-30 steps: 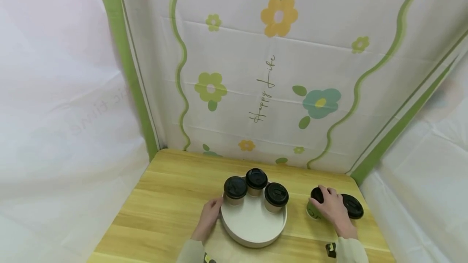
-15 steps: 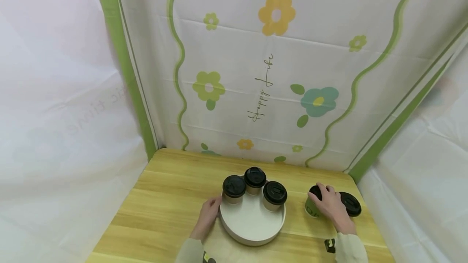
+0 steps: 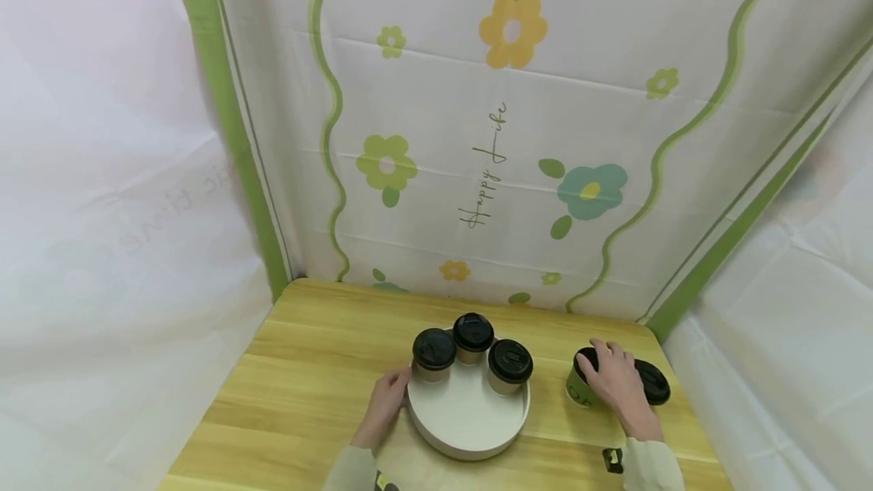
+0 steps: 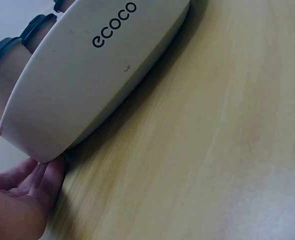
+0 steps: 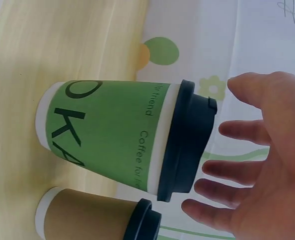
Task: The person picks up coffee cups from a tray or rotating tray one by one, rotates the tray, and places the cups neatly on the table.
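My left hand point(image 3: 384, 406) grips the left side of a round white tray point(image 3: 467, 419), thumb near the rim and fingers at its bottom edge in the left wrist view. Three brown paper cups with black lids stand upright at the tray's back: a left cup point(image 3: 434, 352), a middle cup point(image 3: 473, 333) and a right cup point(image 3: 509, 364). My right hand point(image 3: 617, 383) hovers over a black-lidded green paper cup point(image 5: 107, 132), fingers spread and apart from its lid in the right wrist view. Beside it stands a brown paper cup point(image 5: 85, 217), also with a black lid.
The wooden table point(image 3: 320, 354) bears everything. A white curtain point(image 3: 436, 104) with printed flowers hangs behind its back edge, and white sheets hang at both sides. Bare wood lies between the tray and the green cup.
My right hand has drawn slightly up and right off the green cup, so more of its lid shows. The left hand stays on the tray. The head view has shifted a little.
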A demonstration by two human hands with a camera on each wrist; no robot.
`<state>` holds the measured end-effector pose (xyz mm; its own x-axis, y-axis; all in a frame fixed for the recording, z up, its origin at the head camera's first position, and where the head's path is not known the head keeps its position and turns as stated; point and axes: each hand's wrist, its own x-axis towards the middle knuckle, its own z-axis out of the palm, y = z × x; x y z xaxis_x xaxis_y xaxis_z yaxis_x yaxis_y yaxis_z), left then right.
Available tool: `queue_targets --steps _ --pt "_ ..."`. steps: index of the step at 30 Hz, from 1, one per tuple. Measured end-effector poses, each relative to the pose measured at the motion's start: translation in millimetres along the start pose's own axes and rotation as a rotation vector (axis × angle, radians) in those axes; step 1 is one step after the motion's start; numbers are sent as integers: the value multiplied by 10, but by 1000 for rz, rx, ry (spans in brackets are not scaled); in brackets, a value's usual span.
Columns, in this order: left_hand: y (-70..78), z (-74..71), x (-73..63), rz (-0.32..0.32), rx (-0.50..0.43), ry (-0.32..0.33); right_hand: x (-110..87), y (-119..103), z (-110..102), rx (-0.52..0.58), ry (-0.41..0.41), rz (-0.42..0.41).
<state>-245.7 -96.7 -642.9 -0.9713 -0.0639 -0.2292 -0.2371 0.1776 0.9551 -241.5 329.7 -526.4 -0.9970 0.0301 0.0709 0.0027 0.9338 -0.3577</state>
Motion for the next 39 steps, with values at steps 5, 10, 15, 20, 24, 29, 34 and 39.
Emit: queue_targets --steps 5,10,15,20,24,29,34,39 --pt "33 -5 -7 -1 5 0 -9 -79 -30 19 41 -21" --pt "53 2 17 -3 19 -1 -11 -152 -54 65 114 -52" --pt "55 7 26 -6 26 -4 -20 -219 -89 155 148 -87" --pt "58 8 25 -6 20 -3 -15 -283 -97 212 158 -115" --pt "52 8 37 -1 15 3 -13 -325 -56 245 155 -102" --pt "42 -4 26 -6 17 -3 -29 -346 52 312 149 -76" --pt "12 -12 4 -6 11 -9 -64 -389 152 365 116 -36" --pt "10 -14 2 -5 1 -13 -102 -422 260 411 72 12"
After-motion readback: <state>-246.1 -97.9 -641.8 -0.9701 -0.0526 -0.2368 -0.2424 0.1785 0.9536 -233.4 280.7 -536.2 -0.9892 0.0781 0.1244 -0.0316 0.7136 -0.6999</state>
